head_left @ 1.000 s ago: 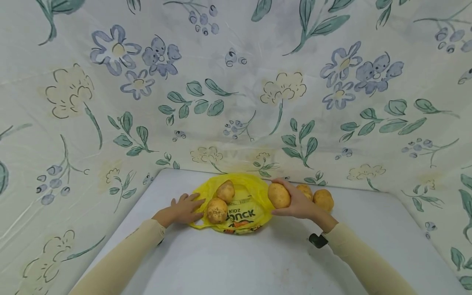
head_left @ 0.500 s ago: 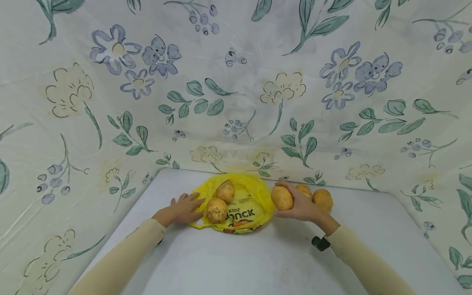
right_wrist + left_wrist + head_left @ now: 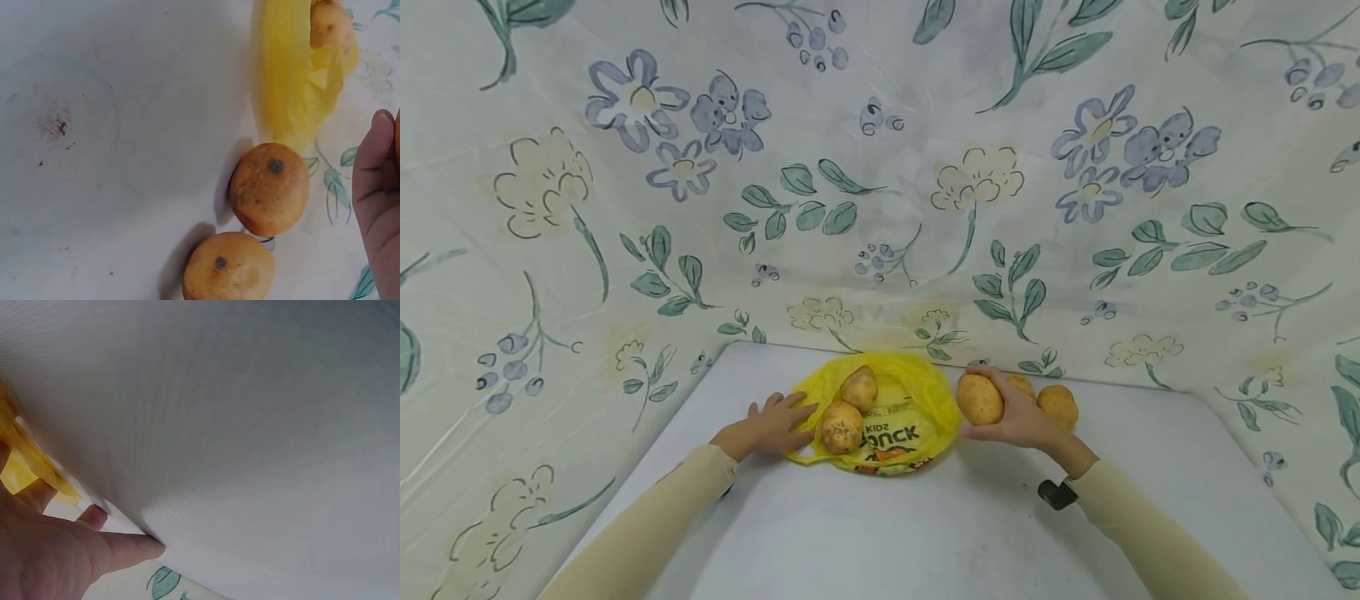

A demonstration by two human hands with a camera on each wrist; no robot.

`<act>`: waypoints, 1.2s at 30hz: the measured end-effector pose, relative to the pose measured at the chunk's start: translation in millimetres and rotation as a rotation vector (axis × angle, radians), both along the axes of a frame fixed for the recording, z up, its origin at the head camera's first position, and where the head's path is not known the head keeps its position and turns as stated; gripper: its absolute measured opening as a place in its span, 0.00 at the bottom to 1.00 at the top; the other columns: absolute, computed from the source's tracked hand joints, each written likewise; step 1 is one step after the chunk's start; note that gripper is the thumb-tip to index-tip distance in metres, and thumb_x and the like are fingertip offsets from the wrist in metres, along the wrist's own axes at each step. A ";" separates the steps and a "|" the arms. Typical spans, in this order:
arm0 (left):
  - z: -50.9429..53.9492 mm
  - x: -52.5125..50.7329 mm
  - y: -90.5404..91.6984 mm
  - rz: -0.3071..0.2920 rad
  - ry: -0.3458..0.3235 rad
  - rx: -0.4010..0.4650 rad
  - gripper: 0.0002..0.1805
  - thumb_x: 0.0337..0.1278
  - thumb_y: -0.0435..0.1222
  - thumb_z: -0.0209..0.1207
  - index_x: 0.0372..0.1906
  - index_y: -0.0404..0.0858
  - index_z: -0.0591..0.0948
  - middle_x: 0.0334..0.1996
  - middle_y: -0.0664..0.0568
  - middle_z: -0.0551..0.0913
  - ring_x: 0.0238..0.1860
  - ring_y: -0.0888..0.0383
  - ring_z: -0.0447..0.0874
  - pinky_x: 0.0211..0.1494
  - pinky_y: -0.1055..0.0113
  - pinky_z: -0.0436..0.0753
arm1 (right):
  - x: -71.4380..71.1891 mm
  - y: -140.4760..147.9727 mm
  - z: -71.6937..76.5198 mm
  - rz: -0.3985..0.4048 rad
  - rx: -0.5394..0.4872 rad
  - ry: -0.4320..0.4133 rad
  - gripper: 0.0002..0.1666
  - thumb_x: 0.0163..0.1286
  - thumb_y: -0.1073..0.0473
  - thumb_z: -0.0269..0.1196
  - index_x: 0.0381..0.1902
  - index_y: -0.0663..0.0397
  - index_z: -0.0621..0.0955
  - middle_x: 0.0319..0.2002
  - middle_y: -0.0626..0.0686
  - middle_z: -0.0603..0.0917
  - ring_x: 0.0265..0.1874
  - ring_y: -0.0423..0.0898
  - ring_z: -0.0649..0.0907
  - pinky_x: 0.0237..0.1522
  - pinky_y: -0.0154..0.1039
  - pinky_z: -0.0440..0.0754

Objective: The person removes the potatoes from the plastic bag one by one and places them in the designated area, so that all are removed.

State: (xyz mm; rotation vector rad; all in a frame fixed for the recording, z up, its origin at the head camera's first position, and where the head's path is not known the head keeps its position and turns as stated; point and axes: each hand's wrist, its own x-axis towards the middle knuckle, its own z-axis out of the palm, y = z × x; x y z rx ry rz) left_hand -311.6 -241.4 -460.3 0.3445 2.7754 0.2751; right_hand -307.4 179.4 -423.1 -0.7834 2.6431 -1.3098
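My right hand (image 3: 1019, 418) grips a potato (image 3: 980, 398), held just off the right rim of a yellow plastic bag (image 3: 936, 392). Two potatoes lie in the bag's open mouth: a browner, dirt-marked one (image 3: 842, 427) and a smaller one (image 3: 859, 388) behind it. My left hand (image 3: 773, 425) rests at the bag's left edge, fingers spread and touching the plastic. In the left wrist view that hand (image 3: 56, 550) shows its thumb stretched out along the white surface. Only a sliver of the held potato enters the right wrist view, beside my right hand (image 3: 380, 194).
Beyond my right hand two more potatoes sit on the white table (image 3: 880, 533): one partly hidden (image 3: 1022, 385) and one at the right (image 3: 1057, 407). A floral sheet (image 3: 880, 250) rises behind the table's back edge. A dark wrist device (image 3: 1057, 494) hangs under my right forearm.
My right hand, with the potato in its grip, has shifted slightly right, away from the bag's rim. The left hand and the bag stay where they were.
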 end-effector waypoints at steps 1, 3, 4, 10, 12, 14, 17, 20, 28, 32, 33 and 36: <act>-0.3 -0.3 0.0 -0.002 0.002 0.000 0.33 0.69 0.53 0.53 0.74 0.46 0.65 0.77 0.40 0.54 0.75 0.29 0.46 0.67 0.21 0.45 | -0.1 0.9 -0.3 0.000 -0.002 0.006 0.54 0.53 0.55 0.77 0.72 0.40 0.59 0.68 0.59 0.67 0.53 0.56 0.76 0.49 0.50 0.81; -1.3 -0.9 -0.3 -0.004 0.004 0.001 0.33 0.69 0.53 0.53 0.74 0.46 0.65 0.77 0.40 0.54 0.75 0.29 0.46 0.66 0.21 0.45 | -0.3 2.3 -1.1 0.006 0.000 0.015 0.54 0.54 0.55 0.77 0.73 0.41 0.58 0.69 0.59 0.66 0.54 0.56 0.76 0.51 0.51 0.81; -1.7 -1.3 -0.4 -0.004 0.004 0.003 0.33 0.69 0.53 0.53 0.74 0.46 0.65 0.77 0.40 0.54 0.75 0.29 0.46 0.66 0.21 0.45 | -0.3 2.8 -1.4 0.009 0.001 0.016 0.55 0.54 0.56 0.77 0.73 0.40 0.58 0.69 0.59 0.65 0.55 0.56 0.76 0.51 0.52 0.81; -2.9 -2.3 -0.8 -0.006 0.002 0.001 0.34 0.69 0.54 0.52 0.74 0.46 0.66 0.77 0.40 0.54 0.74 0.29 0.46 0.66 0.21 0.45 | 1.0 6.3 -5.3 0.008 0.021 0.000 0.56 0.55 0.53 0.76 0.74 0.43 0.55 0.70 0.58 0.64 0.57 0.57 0.75 0.53 0.53 0.80; -2.9 -2.5 -1.0 -0.007 0.003 -0.001 0.34 0.68 0.55 0.52 0.74 0.46 0.66 0.77 0.40 0.54 0.74 0.28 0.46 0.66 0.21 0.45 | 1.1 7.3 -7.0 0.008 0.024 0.000 0.57 0.55 0.53 0.76 0.74 0.44 0.55 0.70 0.58 0.64 0.57 0.57 0.74 0.53 0.53 0.79; -3.0 -2.5 -1.0 -0.004 0.002 -0.001 0.34 0.69 0.54 0.52 0.74 0.46 0.66 0.77 0.40 0.54 0.75 0.28 0.46 0.66 0.21 0.44 | 1.4 7.7 -8.2 0.008 0.017 -0.003 0.57 0.55 0.53 0.76 0.75 0.45 0.55 0.70 0.57 0.64 0.57 0.56 0.74 0.53 0.52 0.79; -3.7 -3.2 -1.2 -0.001 0.001 -0.002 0.34 0.69 0.54 0.52 0.74 0.46 0.65 0.77 0.40 0.53 0.75 0.29 0.46 0.66 0.21 0.44 | 2.1 8.4 -9.9 0.009 0.007 -0.004 0.58 0.55 0.53 0.76 0.75 0.46 0.55 0.71 0.56 0.63 0.57 0.56 0.74 0.54 0.52 0.78; -4.3 -3.8 -1.0 0.004 -0.006 -0.006 0.34 0.69 0.54 0.52 0.75 0.47 0.65 0.78 0.41 0.53 0.75 0.29 0.45 0.67 0.22 0.43 | 3.8 9.5 -11.5 0.006 0.016 -0.026 0.58 0.55 0.52 0.76 0.75 0.48 0.55 0.72 0.58 0.62 0.57 0.57 0.74 0.54 0.51 0.78; -1.8 -1.8 0.6 0.005 -0.007 -0.009 0.34 0.69 0.54 0.52 0.75 0.46 0.65 0.78 0.40 0.53 0.75 0.29 0.46 0.67 0.21 0.44 | 3.7 11.8 -9.8 0.009 0.000 0.004 0.57 0.54 0.52 0.77 0.75 0.48 0.56 0.70 0.58 0.64 0.57 0.57 0.75 0.55 0.54 0.78; 1.4 -0.1 0.8 0.001 -0.005 -0.002 0.34 0.69 0.54 0.52 0.75 0.46 0.65 0.78 0.40 0.53 0.75 0.29 0.46 0.67 0.21 0.44 | 1.5 12.7 -13.0 -0.001 0.006 -0.012 0.56 0.55 0.52 0.76 0.74 0.44 0.57 0.71 0.57 0.63 0.58 0.58 0.74 0.55 0.53 0.77; 1.5 0.1 0.8 0.000 -0.005 -0.001 0.34 0.69 0.54 0.52 0.75 0.46 0.65 0.78 0.40 0.53 0.75 0.29 0.46 0.67 0.21 0.44 | 1.7 13.3 -15.2 -0.010 0.023 -0.023 0.55 0.55 0.51 0.76 0.74 0.43 0.57 0.71 0.57 0.64 0.57 0.57 0.74 0.54 0.53 0.77; 1.2 -0.3 0.6 -0.006 -0.003 0.007 0.34 0.69 0.54 0.52 0.74 0.46 0.65 0.78 0.39 0.53 0.75 0.28 0.46 0.66 0.21 0.44 | 2.9 14.7 -22.2 -0.028 0.057 -0.063 0.53 0.56 0.52 0.75 0.73 0.41 0.58 0.68 0.59 0.66 0.56 0.57 0.75 0.54 0.53 0.78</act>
